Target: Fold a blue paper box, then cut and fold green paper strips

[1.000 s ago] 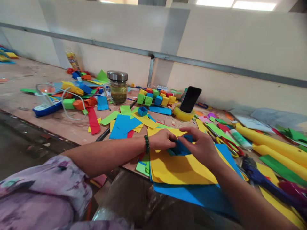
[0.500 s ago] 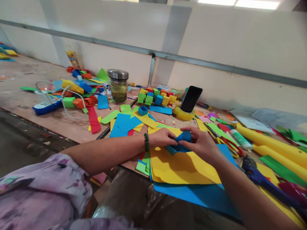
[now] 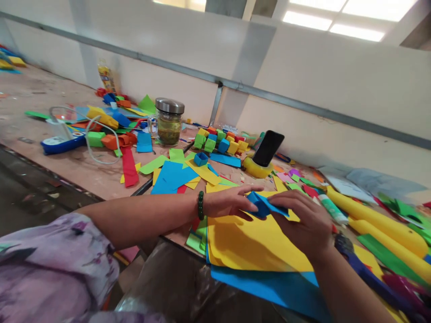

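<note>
A small piece of folded blue paper (image 3: 258,202) is up between my two hands, over a stack of yellow sheets (image 3: 249,244). My right hand (image 3: 301,220) pinches its right end, where a flap sticks out between thumb and fingers. From the other side my left hand (image 3: 232,202), with a green bead bracelet at the wrist, has its thumb and fingers around the left end of the paper, the index finger stretched along the far side. Under the yellow stack, a larger blue sheet (image 3: 269,287) juts over the table's front edge.
Beyond my hands are a blue paper ring (image 3: 201,159), a cluster of coloured paper cubes (image 3: 222,141), a phone (image 3: 268,148) on a yellow tape roll (image 3: 257,168), and a glass jar (image 3: 169,123). Rightward lie a glue stick (image 3: 332,209) and yellow rolls (image 3: 377,220). A power strip (image 3: 63,142) sits left.
The blue paper has turned and been lifted a little off the yellow sheets. My left fingers have straightened, and my right hand has shifted to its right end. The camera has tilted slightly.
</note>
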Tool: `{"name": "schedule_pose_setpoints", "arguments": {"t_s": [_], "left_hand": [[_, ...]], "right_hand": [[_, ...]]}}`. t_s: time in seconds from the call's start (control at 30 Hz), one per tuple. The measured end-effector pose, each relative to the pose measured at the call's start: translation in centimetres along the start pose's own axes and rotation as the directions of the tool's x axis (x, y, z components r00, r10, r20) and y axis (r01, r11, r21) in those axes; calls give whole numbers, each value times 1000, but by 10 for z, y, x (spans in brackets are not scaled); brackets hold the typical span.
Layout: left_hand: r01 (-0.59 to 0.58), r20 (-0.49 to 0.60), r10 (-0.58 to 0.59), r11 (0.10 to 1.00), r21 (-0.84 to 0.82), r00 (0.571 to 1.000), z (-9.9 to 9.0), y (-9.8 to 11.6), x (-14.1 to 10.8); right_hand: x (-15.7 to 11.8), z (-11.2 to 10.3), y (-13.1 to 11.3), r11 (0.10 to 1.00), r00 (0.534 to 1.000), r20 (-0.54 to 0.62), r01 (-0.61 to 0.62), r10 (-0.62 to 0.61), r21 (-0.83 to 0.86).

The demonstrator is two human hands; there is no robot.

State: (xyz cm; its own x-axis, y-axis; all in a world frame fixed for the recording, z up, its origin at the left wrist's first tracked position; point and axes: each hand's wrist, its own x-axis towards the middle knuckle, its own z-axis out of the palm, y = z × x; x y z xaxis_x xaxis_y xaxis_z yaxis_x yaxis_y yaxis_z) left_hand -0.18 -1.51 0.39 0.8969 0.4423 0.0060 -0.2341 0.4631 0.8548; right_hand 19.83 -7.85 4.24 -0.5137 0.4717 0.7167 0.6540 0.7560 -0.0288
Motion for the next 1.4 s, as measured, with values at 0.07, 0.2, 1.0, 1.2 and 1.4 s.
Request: {"name": "schedule_pose_setpoints", "arguments": {"t_s": [0.07,0.2,1.0,1.2,1.4], "left_hand": [[-63,37,61,997,50,997,2,-3,1],[-148,85,135,974,170,987,-2,-10,4],[-130,-102,209,852,507,973,3,-8,3],[-169,-101,273,804,570,957,4,-8,2],[-90,-157,215,819,567,964,6,-1,-1]], "right_hand": [[1,-1,-1,998,998,5,57,-57,8],[0,1,0,998,998,15,66,-66,15],[0,12,-8,874,879,52,-476,474,98],[1,9,-10,846,853,15,-520,522,115],[-2,5,-7,746,798,150,-600,583,289]]}}
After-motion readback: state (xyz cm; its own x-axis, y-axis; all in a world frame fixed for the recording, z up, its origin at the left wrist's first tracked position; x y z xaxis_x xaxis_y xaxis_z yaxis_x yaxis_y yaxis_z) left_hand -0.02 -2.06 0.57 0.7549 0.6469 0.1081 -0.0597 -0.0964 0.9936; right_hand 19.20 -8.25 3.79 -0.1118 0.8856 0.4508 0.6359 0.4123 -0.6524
